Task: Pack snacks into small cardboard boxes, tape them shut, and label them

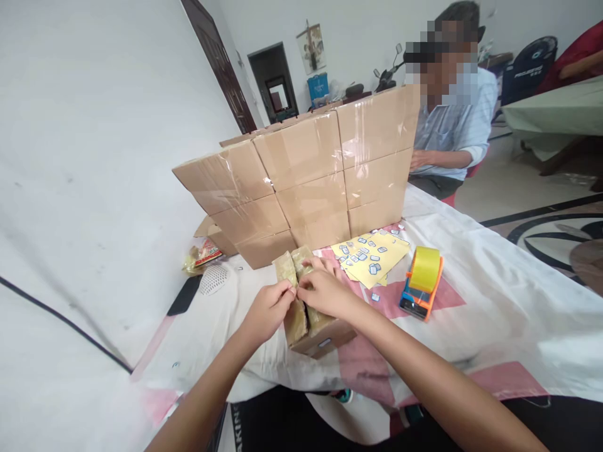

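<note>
The small cardboard carton (320,320) is located directly beneath both hands, on the white-and-pink tablecloth (499,301), with its flapped top facing up and a dark gap running between the two flaps. The left hand (271,307) is positioned over the left flap; its thumb and index finger are pinched together at the gap, grasping the carton there, though whether they hold board or tape film cannot be told. The right hand (327,290) lies across the right flap with fingers bent and thumb and index finger at the same gap, just beside the left fingertips; whether it grips or only presses cannot be determined. A small white label (325,343) is attached to the carton face below the right hand. Beyond both hands stands a stack of taped cardboard boxes (311,194). Yellow sticker sheets (370,257) lie beyond and to the right of the right hand. Farther right of that hand is a tape dispenser (421,285) loaded with a yellow roll.
</note>
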`<state>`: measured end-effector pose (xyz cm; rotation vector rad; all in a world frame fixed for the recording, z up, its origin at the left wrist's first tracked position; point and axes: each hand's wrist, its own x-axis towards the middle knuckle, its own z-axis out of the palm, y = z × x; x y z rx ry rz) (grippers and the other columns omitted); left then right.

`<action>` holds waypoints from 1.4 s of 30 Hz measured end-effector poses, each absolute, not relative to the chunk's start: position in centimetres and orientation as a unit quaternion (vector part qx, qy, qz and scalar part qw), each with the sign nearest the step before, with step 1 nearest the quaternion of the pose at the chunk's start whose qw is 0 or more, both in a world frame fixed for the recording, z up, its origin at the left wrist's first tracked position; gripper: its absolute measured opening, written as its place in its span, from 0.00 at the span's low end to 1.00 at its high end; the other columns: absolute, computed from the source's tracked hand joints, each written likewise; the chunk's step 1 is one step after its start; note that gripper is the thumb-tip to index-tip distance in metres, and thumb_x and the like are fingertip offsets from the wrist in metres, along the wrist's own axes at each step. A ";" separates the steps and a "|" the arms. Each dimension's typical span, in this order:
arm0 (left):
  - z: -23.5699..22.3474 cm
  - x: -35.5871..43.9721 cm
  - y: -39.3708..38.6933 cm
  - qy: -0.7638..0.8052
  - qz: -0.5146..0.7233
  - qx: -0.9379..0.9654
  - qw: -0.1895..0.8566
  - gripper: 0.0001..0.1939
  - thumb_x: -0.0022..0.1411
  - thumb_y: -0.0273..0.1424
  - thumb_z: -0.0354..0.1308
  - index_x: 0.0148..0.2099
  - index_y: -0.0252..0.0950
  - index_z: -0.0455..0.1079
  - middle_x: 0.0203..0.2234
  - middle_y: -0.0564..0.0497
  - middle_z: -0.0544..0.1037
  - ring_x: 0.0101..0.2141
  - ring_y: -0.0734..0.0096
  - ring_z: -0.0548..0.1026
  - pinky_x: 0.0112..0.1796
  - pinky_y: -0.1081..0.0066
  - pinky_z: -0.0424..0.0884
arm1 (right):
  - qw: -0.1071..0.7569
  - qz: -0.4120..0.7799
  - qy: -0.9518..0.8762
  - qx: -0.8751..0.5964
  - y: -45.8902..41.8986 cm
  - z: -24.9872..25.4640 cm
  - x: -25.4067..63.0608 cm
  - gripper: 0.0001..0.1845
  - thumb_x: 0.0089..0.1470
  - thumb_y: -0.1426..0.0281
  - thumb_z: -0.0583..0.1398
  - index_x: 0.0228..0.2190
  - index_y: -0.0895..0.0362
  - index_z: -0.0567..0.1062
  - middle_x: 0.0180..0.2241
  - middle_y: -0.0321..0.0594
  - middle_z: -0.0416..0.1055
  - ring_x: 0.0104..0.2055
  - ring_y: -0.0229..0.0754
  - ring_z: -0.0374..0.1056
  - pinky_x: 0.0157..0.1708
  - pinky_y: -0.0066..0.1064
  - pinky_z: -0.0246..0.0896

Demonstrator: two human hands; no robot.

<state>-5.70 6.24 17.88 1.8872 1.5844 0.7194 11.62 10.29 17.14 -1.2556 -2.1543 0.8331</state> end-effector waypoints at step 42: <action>21.9 -5.1 3.6 0.692 0.035 0.652 0.307 0.28 0.66 0.54 0.44 0.22 0.40 0.59 0.14 0.54 0.67 0.19 0.69 0.66 0.26 0.68 0.58 | 0.184 0.153 -0.886 -0.398 5.6 18.8 12.1 0.17 0.63 0.75 0.50 0.36 0.60 0.80 0.41 0.54 0.70 0.47 0.57 0.60 0.43 0.46 0.51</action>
